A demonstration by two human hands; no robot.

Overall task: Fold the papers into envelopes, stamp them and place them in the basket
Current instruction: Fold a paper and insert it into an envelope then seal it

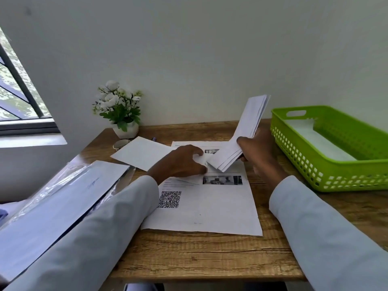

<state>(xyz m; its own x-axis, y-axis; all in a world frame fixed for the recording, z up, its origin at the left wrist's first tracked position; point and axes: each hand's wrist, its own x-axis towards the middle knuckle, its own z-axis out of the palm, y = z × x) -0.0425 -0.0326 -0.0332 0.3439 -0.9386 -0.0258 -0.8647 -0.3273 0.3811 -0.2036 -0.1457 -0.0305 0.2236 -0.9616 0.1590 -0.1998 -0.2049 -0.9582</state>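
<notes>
Nearest lies the printed sheet (210,211) on the table (189,257), where the left hand (180,162) pinches a paper corner and the right hand (255,150) grips light, floppy folded papers (241,133) low, near the green basket (327,164); hold them near the fold.

Bare tabletop (189,255) before printed sheet (210,217)

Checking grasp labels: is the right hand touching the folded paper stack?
Touching. The head view shows the right hand gripping the lower end of the folded paper stack.
</notes>
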